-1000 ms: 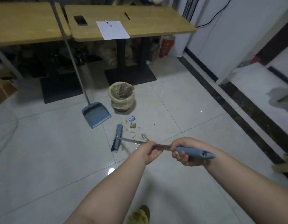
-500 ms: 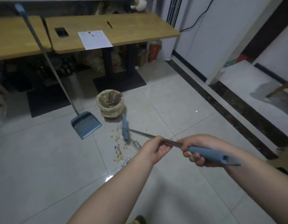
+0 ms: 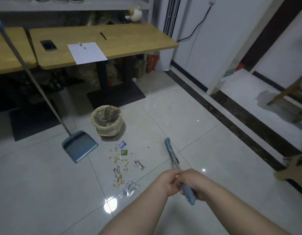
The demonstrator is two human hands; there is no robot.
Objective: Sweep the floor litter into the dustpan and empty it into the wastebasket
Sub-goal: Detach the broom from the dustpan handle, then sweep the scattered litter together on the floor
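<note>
Both hands, L (image 3: 170, 181) & R (image 3: 191, 184), clamped on broom handle (image 3: 187, 194); broom head (image 3: 171, 152) ahead of grip, prob off floor. Litter (image 3: 123, 160) & dustpan (image 3: 79, 145) fwd-left.

Both bare forearms reach forward from the bottom edge and meet near the middle. The left hand (image 3: 170, 182) is curled closed, knuckles up, wrapped round the broom handle (image 3: 188, 194). The right hand (image 3: 191, 183) clasps the same handle just beside it, touching the left, fingers folded under, wrist bent inward.
</note>
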